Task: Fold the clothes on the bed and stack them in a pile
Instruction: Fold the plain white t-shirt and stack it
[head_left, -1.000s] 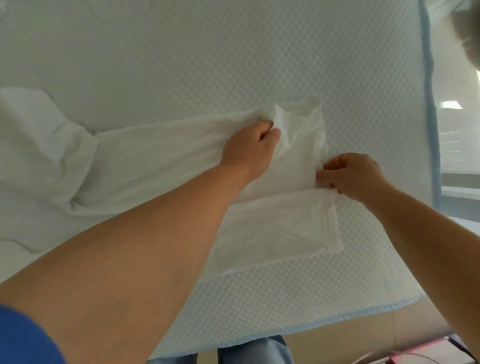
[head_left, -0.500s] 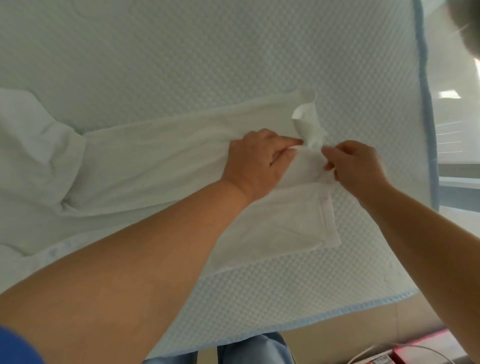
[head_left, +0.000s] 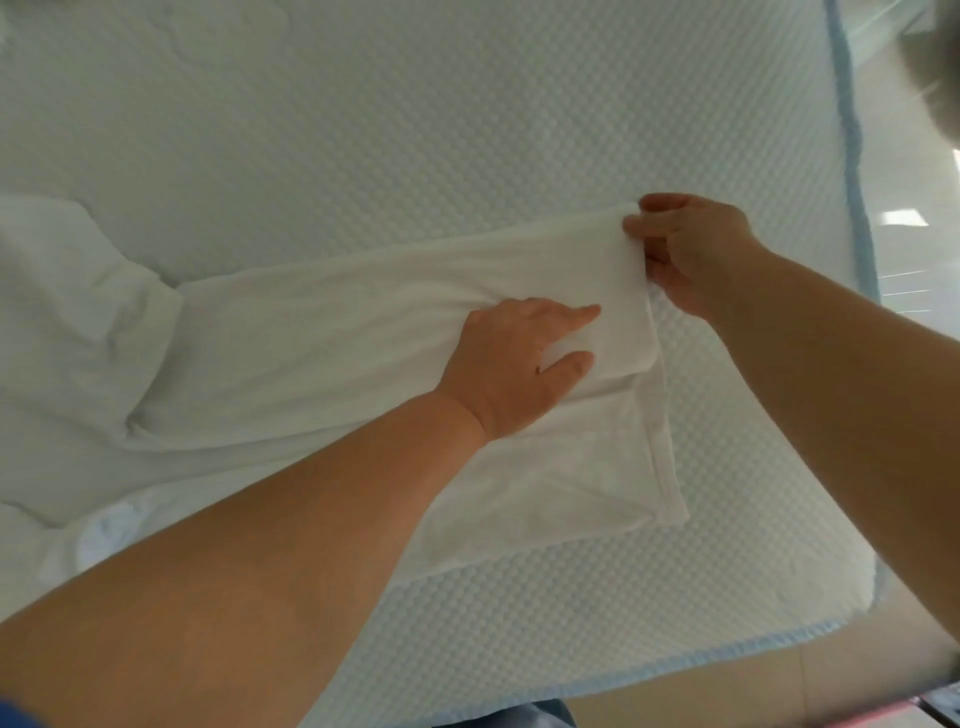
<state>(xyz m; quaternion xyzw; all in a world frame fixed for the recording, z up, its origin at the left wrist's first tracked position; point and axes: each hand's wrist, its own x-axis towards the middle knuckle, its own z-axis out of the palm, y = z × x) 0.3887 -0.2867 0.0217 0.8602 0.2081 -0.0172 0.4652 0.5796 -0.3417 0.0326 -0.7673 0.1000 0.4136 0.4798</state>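
Looking down from the head camera, nearest of all at six o'clock is a sliver of blue trousers (head_left: 540, 719), and at seven o'clock a scrap of blue sleeve (head_left: 13, 714) at the corner of the view. Over at five o'clock, past the bed's corner, there's tan floor (head_left: 727, 675) and a blurred reddish object (head_left: 914, 701) I can't make out.

Next comes the mattress (head_left: 467, 130), dimpled white quilting with pale blue piping (head_left: 852, 156) along its edge, filling almost the whole view. It's the only thing here that holds anything, and what it carries is all white cloth.

And here's the action, right of centre: the white garment (head_left: 322, 343) lies spread flat on the mattress, stretching from nine o'clock to three o'clock, with a folded layer lying over its lower panel and a hemmed edge running down toward four o'clock. The left hand (head_left: 519, 364) presses down flat on that fold, fingers straight and slightly spread, pointing to three o'clock, nothing gripped. Further out, at two o'clock, the right hand (head_left: 691, 249) has fingers and thumb pinched on the garment's far right corner, holding the edge lifted off the mattress.

Away at nine o'clock, a rumpled heap of white clothes (head_left: 67, 312) sits on the mattress, touching the garment's left end. Beyond, from ten to one o'clock, it's bare quilting.
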